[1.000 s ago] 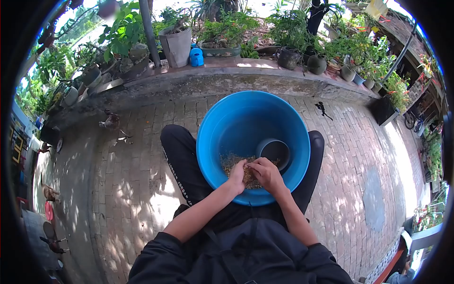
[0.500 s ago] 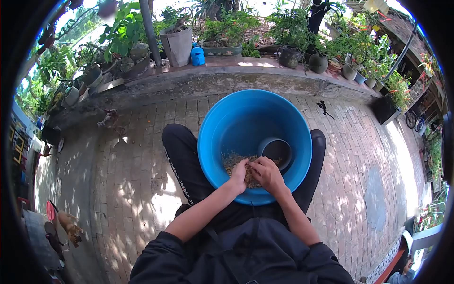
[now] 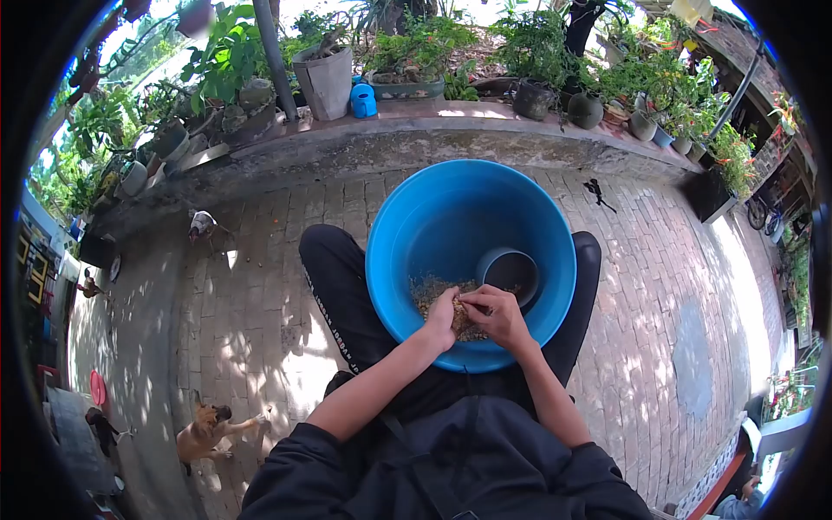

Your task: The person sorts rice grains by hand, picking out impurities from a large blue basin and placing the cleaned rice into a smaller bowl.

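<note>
A large round blue basin [image 3: 406,217] rests between my bent legs. Dry brownish bits, like seed pods or husks with fine stalks [image 3: 427,287], lie in its near part. Inside the basin, on the right, a smaller blue-grey container [image 3: 511,266] leans over with its mouth toward me. My left hand [image 3: 441,319] is cupped and closed just above the dry bits. Beside it, my right hand [image 3: 497,314] pinches with thumb and fingers near the left fingertips. Whatever small piece lies between the hands is too small to make out.
A tan dog [image 3: 201,433] stands on the brick paving at lower left, close to a dark bird [image 3: 102,429] and a pink dish [image 3: 97,387]. Another bird [image 3: 202,224] is farther up. Potted plants and a blue watering can [image 3: 363,100] line the low ledge [image 3: 416,147] ahead.
The dog has moved right, toward me, with a front leg stretched out. The bird at upper left has shifted and raised itself. My hands stay together over the basin, the right fingers slightly moved.
</note>
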{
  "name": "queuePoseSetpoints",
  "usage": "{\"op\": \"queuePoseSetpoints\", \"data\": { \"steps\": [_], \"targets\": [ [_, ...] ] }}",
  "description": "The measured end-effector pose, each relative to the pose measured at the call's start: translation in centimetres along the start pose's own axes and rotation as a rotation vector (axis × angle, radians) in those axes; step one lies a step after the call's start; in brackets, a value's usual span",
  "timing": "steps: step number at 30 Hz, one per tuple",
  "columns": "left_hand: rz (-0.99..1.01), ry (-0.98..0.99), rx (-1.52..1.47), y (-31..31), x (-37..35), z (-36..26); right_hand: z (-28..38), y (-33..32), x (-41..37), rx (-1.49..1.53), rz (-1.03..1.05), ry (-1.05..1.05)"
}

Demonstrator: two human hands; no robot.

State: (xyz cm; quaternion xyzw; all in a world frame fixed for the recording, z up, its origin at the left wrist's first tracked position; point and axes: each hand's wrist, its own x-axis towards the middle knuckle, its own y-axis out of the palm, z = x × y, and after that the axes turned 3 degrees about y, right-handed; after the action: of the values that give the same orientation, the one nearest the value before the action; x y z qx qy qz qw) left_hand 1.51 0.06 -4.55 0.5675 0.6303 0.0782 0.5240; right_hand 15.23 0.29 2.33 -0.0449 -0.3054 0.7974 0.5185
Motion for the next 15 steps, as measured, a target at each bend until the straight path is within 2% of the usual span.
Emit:
{"op": "queuePoseSetpoints", "data": {
  "steps": [7, 10, 12, 13, 15],
  "targets": [
    [0.024, -0.002, -0.009, -0.7, 0.8, 0.3, -0.2, -0.1, 0.1, -0.016, 0.004, -0.017],
    [0.004, 0.023, -0.004, -0.1, 0.3, 0.1, -0.1, -0.5, 0.1, 0.053, -0.009, 0.089],
    [0.049, 0.007, -0.049, 0.1, 0.0, -0.2, -0.1, -1.0, 0.2, 0.119, -0.209, 0.108],
    [0.091, -0.011, -0.092, 0.2, -0.1, -0.3, -0.1, -1.3, 0.2, 0.117, -0.209, 0.109],
    [0.095, -0.021, -0.110, 0.2, -0.1, -0.5, 0.0, -1.8, 0.2, -0.046, -0.442, 0.192]
  ]
}}
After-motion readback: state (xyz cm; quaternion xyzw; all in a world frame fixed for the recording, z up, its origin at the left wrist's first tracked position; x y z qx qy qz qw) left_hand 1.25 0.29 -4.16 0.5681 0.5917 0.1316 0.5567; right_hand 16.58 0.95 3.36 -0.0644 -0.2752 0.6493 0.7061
